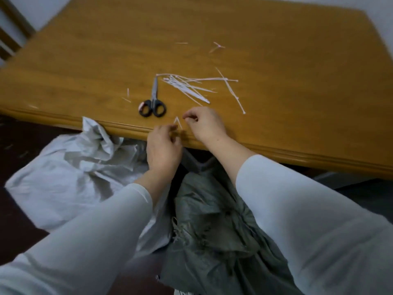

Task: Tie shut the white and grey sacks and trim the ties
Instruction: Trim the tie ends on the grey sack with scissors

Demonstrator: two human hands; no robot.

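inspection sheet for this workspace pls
surface: wooden table, near edge rounded
job's things: white sack and grey sack on the floor by the table's near edge; scissors, blades closed, and loose ties on the table
clutter: cut tie bits scattered on the table
hands: left hand pinches a tie at the edge; right hand curled beside it, hold unclear
cables: nothing seen
surroundings: dark floor, pale wall, wooden frame far left

wooden tabletop [85, 60] | black-handled scissors [153, 101]: just left of and beyond the fingers [190, 118] | bundle of white ties [191, 91]: straight beyond them | loose ties [231, 92]: beyond, to the right | short scraps [218, 46]: farthest out | bent tie [178, 121]: at the fingers, possibly resting on the edge
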